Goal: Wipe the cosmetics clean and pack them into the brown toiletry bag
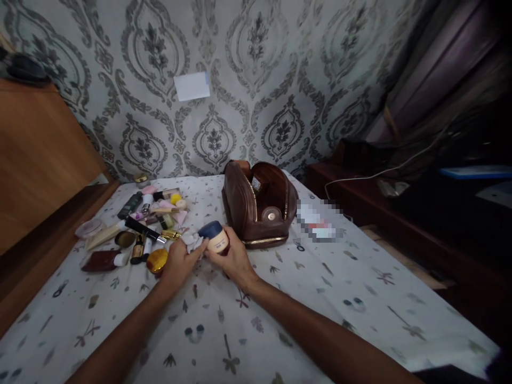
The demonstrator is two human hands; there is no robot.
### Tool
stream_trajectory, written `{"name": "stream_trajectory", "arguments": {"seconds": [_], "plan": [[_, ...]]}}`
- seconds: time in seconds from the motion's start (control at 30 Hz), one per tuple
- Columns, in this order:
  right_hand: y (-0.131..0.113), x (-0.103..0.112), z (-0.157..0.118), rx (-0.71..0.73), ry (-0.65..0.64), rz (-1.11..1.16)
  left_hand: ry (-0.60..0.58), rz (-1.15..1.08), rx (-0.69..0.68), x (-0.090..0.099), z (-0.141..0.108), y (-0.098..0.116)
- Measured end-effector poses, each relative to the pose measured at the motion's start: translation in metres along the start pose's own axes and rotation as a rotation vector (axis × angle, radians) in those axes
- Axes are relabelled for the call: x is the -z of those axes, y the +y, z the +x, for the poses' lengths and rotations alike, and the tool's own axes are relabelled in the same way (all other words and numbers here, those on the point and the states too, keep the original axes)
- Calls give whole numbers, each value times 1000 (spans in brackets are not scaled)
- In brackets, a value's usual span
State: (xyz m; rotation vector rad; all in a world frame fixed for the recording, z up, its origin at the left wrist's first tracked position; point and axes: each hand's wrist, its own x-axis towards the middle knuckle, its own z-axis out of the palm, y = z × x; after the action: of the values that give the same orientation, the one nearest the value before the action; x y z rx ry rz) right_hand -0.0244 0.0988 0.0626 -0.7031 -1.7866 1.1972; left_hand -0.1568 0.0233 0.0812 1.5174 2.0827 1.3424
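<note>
My right hand (237, 261) is closed around a cream-coloured jar (216, 240) with a dark blue lid, tilted to the left. A crumpled white tissue or cloth (192, 241) is in my left hand (179, 261), whose fingers are bent close beside the jar. Just behind my right hand stands a brown leather toiletry bag (240, 208), its zipped top gaping. A small pale item (256, 184) shows inside it; the rest of the interior is dark. Nearest to my left hand on the other side lies a round amber-yellow container (157, 261).
Several cosmetics are spread at the left, among them a dark red bottle (100, 261), a black tube (142, 228) and a dark green bottle (130, 205). A blurred-out packet (320, 221) lies right of the bag. Wooden furniture (44, 165) borders the left side; a patterned wall is behind.
</note>
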Motion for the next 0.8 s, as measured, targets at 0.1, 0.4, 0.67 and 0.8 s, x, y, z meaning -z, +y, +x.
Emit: {"name": "stream_trajectory", "arguments": {"seconds": [0.1,0.4,0.67,0.8], "plan": [[-1,0,0,-23,29,-36,29,84,-58,-1,-5,0],[1,2,0,-17,-13,-109,12,183,-332,0,-16,-5],[12,-4,-8,238,-125,-327,-94,237,-387,8,-11,9],[13,-2,-13,323,-249,-390,-121,134,-253,11,-4,9]]}}
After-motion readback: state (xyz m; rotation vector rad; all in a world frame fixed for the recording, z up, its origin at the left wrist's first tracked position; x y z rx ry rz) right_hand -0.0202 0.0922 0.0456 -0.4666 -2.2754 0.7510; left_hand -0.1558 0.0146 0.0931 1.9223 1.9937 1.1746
